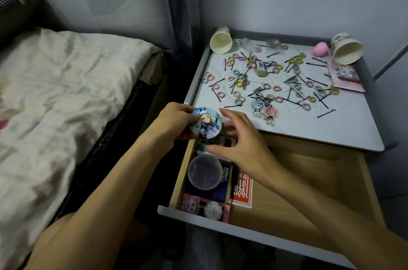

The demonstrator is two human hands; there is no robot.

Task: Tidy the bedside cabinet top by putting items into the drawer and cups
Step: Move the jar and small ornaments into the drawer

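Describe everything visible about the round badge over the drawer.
The round badge is a glossy disc printed with a blonde cartoon figure on blue, white lettering below. It tilts face-up above the far end of the open drawer. The left hand grips its left edge; the right hand curves near its right side, contact unclear.

The round badge [206, 123] shows a blonde cartoon figure on blue. The surface [331, 124] is white with a grey rim. Hair ties [238, 83] come in pink, yellow, green, lilac and blue; hairpins [326, 113] are black. 2 paper cups [220, 42] are cream inside. The sponge [321, 47] is pink. The drawer [309, 181] is tan wood, grey-fronted.
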